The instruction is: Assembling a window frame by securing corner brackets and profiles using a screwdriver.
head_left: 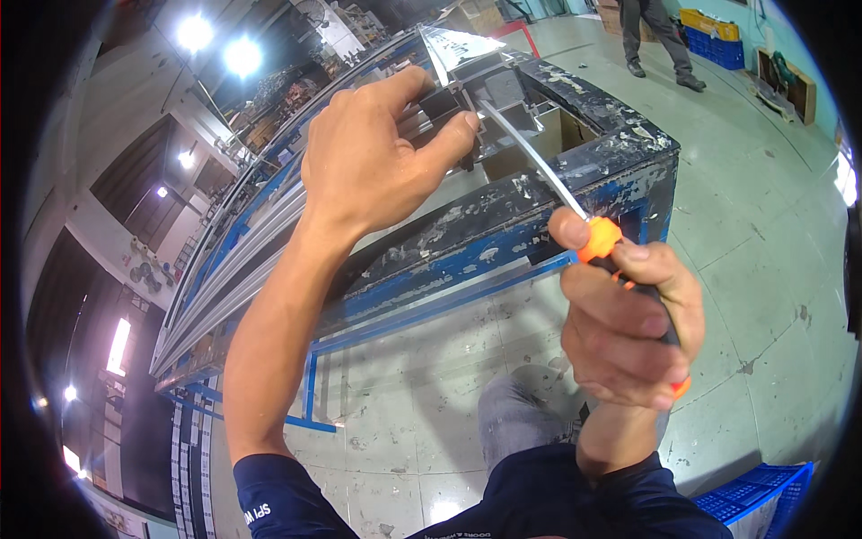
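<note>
My right hand point(628, 314) is wrapped round the orange and black handle of a screwdriver point(539, 166). Its long metal shaft slants up and left, and the tip reaches the end of a dark metal profile point(456, 101). Whether the tip sits on a screw is too small to tell. Over that same profile lies my left hand point(373, 148), thumb and forefinger closed about its end; the other fingers are partly hidden behind the hand. The profile rests on a worn black and blue workbench point(503, 211) spotted with paint.
Long pale metal profiles point(238, 292) run along the bench's left side. An open compartment point(566, 135) is in the bench top by the corner. A person point(660, 40) stands at the far right, near yellow and blue crates point(714, 40). A blue basket point(763, 494) sits at lower right.
</note>
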Demonstrator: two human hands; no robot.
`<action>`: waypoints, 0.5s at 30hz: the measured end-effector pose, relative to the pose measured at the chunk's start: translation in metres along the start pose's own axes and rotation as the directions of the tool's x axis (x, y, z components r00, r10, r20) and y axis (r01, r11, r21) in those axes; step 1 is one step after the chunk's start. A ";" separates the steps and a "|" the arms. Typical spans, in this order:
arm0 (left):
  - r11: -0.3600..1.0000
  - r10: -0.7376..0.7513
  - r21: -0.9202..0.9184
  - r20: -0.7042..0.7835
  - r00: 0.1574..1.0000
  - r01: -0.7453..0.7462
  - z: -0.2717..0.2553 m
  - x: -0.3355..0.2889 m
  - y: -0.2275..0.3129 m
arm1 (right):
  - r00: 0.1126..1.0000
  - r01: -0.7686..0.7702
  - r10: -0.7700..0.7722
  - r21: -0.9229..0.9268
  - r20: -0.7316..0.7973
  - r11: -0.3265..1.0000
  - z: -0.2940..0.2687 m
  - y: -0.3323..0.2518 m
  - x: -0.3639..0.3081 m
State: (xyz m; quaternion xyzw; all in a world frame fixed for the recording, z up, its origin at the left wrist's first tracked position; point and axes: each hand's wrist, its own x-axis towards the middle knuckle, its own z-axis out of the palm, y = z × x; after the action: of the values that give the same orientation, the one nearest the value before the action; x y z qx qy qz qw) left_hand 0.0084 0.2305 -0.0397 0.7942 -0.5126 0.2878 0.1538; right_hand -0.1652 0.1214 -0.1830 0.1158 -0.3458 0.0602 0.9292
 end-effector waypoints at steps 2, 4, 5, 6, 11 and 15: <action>0.993 0.113 -0.043 -0.009 0.994 -0.113 0.004 0.000 -0.008 | 0.990 -0.049 0.019 -0.215 -0.137 0.975 0.010 -0.002 -0.004; 0.987 0.154 -0.049 0.009 0.988 -0.154 0.001 -0.001 -0.011 | 0.913 -0.083 -0.275 -0.797 -0.301 0.599 0.020 0.006 -0.007; 0.980 0.195 -0.053 0.023 0.981 -0.193 -0.001 -0.002 -0.012 | 0.850 -0.107 -0.409 -0.868 -0.333 0.485 0.029 0.017 -0.004; 0.980 0.193 -0.056 0.022 0.981 -0.192 -0.001 -0.002 -0.013 | 0.849 -0.110 -0.409 -0.868 -0.335 0.484 0.027 0.018 -0.008; 0.981 0.175 -0.096 0.048 0.984 -0.169 -0.002 0.000 -0.011 | 0.825 -0.205 -0.536 -0.979 -0.179 0.011 0.033 0.012 -0.023; 0.989 0.145 -0.027 0.062 0.987 -0.144 -0.002 0.000 -0.009 | 0.832 -0.287 -0.517 -0.953 -0.200 -0.093 0.040 0.009 -0.020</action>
State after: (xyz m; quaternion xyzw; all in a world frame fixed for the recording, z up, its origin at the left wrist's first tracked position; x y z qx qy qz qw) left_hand 0.0160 0.2351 -0.0380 0.7619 -0.5768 0.2668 0.1249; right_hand -0.2074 0.1195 -0.1647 -0.5944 0.0088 -0.2718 0.7568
